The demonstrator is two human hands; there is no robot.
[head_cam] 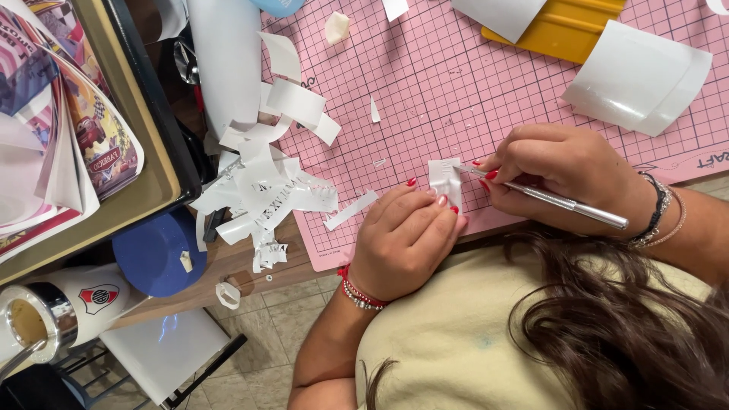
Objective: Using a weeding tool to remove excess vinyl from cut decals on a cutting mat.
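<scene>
Bright, even light fills the view; shadows are soft and short. Mild glare sits on the glossy white sheets (638, 76) and the metal tool (562, 202). Focus is sharp, edges slightly warped.

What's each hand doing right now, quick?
Left hand: closed, fingertips pressing the small white vinyl piece onto the pink cutting mat.
Right hand: closed around the silver craft knife, tip at the piece.

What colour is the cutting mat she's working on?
The cutting mat is pink with a dark grid, best seen in the head view.
</scene>
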